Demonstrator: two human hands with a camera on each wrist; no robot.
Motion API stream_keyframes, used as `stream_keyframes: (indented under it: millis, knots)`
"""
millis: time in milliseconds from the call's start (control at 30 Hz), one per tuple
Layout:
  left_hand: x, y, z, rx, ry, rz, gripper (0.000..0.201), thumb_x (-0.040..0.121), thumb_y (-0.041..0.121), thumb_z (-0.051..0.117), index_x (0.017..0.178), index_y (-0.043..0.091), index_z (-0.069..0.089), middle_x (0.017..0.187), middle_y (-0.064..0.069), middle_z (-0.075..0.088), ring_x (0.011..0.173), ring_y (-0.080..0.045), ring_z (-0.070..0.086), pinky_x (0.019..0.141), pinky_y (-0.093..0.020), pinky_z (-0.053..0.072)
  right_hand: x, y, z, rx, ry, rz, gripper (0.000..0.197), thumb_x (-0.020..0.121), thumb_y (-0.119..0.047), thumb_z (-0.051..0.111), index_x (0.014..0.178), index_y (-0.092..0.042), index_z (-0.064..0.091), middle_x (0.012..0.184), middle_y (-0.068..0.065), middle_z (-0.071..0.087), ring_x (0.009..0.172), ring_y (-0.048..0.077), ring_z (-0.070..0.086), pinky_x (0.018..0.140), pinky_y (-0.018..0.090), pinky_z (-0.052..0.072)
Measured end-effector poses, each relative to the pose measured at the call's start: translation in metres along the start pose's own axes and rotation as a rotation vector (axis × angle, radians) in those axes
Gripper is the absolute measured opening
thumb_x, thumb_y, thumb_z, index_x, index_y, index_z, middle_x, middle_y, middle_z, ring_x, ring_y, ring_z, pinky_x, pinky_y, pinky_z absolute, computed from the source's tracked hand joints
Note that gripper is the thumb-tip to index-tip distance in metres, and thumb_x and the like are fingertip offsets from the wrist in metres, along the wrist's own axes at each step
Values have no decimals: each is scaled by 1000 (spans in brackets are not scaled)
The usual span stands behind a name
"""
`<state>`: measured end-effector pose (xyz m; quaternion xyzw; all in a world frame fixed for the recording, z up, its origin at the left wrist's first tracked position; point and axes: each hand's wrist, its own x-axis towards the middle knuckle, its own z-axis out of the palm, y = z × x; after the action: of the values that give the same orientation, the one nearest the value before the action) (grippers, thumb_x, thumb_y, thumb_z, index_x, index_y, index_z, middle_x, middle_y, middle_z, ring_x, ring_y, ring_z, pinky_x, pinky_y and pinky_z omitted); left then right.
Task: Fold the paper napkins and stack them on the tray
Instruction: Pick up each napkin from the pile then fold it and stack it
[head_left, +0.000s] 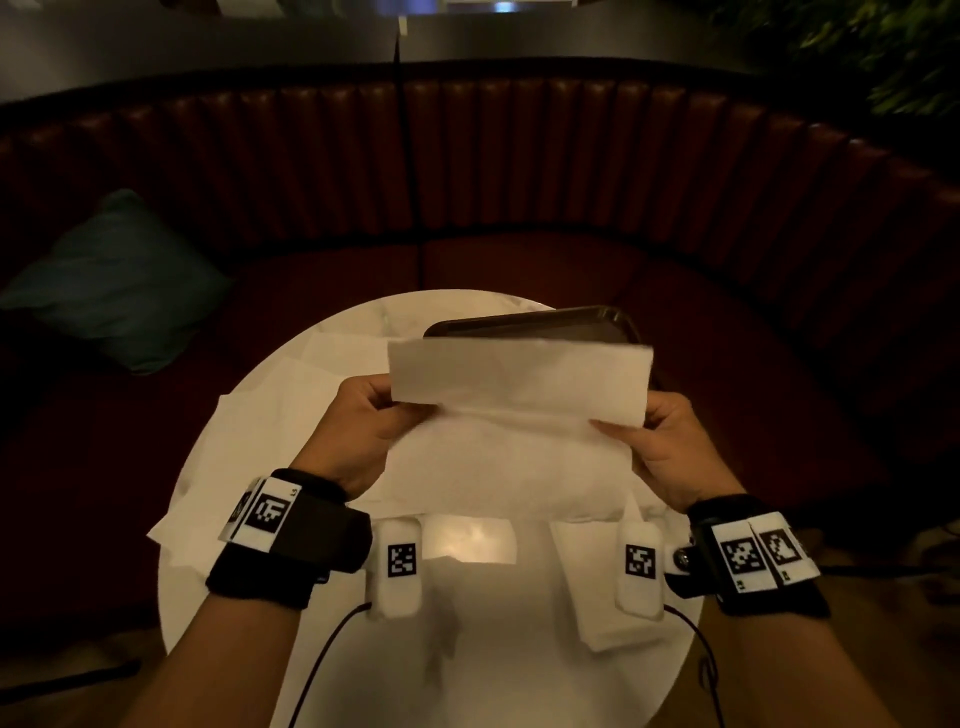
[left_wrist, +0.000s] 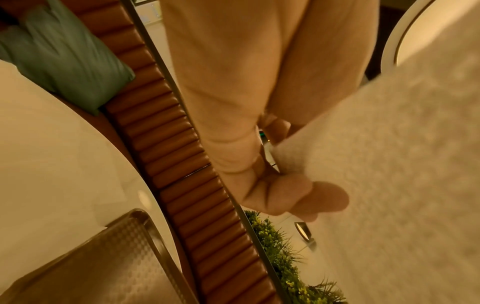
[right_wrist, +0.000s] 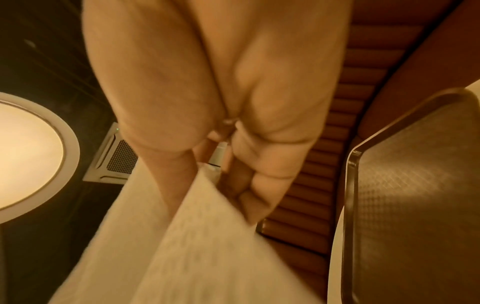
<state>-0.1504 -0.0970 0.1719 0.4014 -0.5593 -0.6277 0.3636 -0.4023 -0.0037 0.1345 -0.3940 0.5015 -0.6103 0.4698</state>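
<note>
Napkin in mid-fold sits at the centre of the head view, held up off the round table with its long axis running left to right across the frame. Your left hand pinches its left end between thumb and fingers, and your right hand pinches the right end the same way; both wrist views show paper caught between curled fingers. A folded flap stands up along the top edge. Directly behind that edge, higher in the frame, lies the dark tray, slightly right of centre, so your right hand looks nearer to it. More loose napkins lie spread on the table at the left.
</note>
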Motion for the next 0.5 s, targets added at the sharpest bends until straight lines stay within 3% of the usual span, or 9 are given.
stream_keyframes:
  millis: [33, 100, 200, 400, 500]
  knots:
    - [0, 1, 0, 6, -19, 6, 22, 85, -3, 52, 93, 12, 66, 77, 10, 74, 77, -4, 69, 69, -15, 55, -3, -1, -2, 3, -13, -9, 18, 64, -8, 71, 76, -21, 77, 80, 0, 75, 77, 15, 72, 65, 25, 57]
    - [-1, 3, 0, 46, -48, 9, 29, 87, -3, 50, 76, 16, 69, 75, 8, 71, 72, -7, 67, 62, -17, 55, -6, -3, -4, -31, -35, 1, 33, 74, 8, 62, 64, -22, 73, 66, -4, 71, 62, 10, 68, 52, 20, 53]
    - [-2, 6, -3, 14, -75, -25, 47, 88, -6, 46, 55, 20, 67, 72, 3, 67, 64, -11, 66, 50, -21, 52, -12, -3, -6, -44, -35, 39, 52, 83, 16, 48, 56, -23, 68, 59, -3, 67, 55, 7, 65, 44, 17, 48]
    - [-6, 6, -14, 30, -87, -7, 53, 91, -4, 37, 52, 18, 63, 68, 6, 66, 62, -7, 64, 49, -18, 50, -20, 0, 2, 12, -12, 79, 53, 87, 13, 42, 52, -17, 68, 64, 4, 68, 61, 13, 67, 47, 20, 51]
    - [-6, 7, -17, 69, -67, 29, 42, 90, -7, 31, 59, 4, 57, 78, -1, 64, 71, -4, 63, 57, -14, 51, -23, -2, 4, 9, 2, 64, 57, 87, 15, 39, 50, -17, 68, 64, 3, 69, 59, 12, 66, 46, 20, 50]
